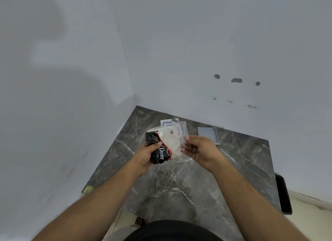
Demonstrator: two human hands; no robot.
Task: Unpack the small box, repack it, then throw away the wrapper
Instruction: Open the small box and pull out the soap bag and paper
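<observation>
Above the dark marble counter (179, 187), my left hand (145, 156) grips a black, red and white wrapper (162, 145) printed "Dove". My right hand (199, 151) pinches a clear plastic sleeve (183, 133) at the wrapper's right edge. Behind them on the counter lies a white "Dart" card or box part (168, 122). A small grey open box tray (208, 134) rests to the right of my hands.
White walls close the counter at the back and left, forming a corner (136, 106). A black flat object (283, 194) lies at the counter's right edge. Pale floor (309, 222) shows to the lower right.
</observation>
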